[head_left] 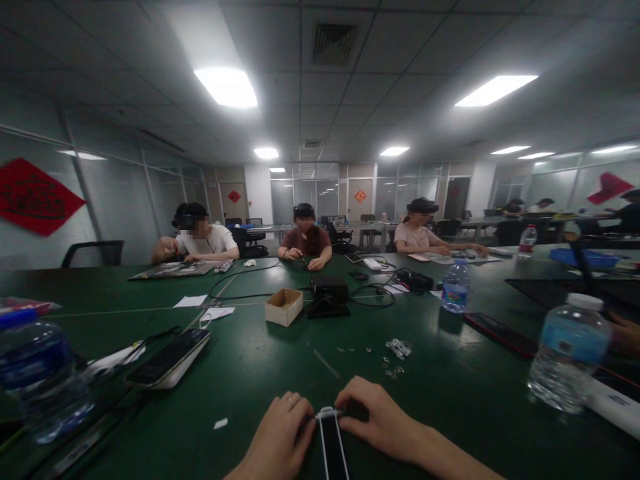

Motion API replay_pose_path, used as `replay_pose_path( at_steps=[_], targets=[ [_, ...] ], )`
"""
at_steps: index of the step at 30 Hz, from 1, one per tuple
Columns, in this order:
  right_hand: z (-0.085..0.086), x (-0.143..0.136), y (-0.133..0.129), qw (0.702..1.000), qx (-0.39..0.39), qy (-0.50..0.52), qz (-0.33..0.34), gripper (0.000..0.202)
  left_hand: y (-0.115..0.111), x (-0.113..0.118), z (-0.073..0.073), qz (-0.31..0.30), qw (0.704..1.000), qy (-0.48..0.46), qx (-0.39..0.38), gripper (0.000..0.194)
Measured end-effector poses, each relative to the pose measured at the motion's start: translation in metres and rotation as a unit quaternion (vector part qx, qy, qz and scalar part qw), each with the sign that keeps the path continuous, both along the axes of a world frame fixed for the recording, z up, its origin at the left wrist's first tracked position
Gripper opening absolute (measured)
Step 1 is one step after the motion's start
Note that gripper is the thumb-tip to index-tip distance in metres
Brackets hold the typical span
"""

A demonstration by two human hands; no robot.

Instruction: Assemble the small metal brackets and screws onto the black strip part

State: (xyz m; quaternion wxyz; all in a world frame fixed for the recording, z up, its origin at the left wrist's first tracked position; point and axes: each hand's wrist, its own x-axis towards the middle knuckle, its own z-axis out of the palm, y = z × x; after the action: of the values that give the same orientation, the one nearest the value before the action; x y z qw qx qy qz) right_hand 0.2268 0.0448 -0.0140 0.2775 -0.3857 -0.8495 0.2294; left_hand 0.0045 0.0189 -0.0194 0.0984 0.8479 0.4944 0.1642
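Head view: I have both hands before me, low over the green table [260, 353]. A slim dark strip with white edges [333, 448] lies between them, running from the fingertips down to the lower edge. My left hand [283, 430] and right hand [377, 420] flank its far end, where a small pale loop [327, 411] shows. Each grip is narrow, fingers bent in toward that end; I cannot tell whether either one is closed on it. Beyond the right hand I see a little pile of metal pieces [399, 348] with small rings [393, 372] scattered near it. Farther off, an open cardboard box [280, 316] sits just beside a black device [327, 297]. A white scrap [221, 423] lies left of the left hand. Three people are seated across the table.
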Motion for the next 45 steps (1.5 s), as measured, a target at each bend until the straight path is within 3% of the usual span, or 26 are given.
replay_pose_path(
  at_steps=[10,20,45],
  targets=[
    [-0.0075,0.0031,0.0029,0.999,0.045,0.013,0.009,0.008,-0.0016,0.0021,0.0071,0.004,1.000,-0.007,-0.003,0.017],
    [-0.0017,0.0055,0.0025,0.999,0.045,0.012,0.018,0.009,0.0018,-0.0009,0.0019,-0.008,1.000,-0.022,0.007,0.018],
    [-0.0003,0.0052,0.0029,0.999,0.036,0.009,0.015,0.010,-0.0018,0.0003,0.0065,-0.003,1.000,-0.018,0.005,0.021]
  ],
)
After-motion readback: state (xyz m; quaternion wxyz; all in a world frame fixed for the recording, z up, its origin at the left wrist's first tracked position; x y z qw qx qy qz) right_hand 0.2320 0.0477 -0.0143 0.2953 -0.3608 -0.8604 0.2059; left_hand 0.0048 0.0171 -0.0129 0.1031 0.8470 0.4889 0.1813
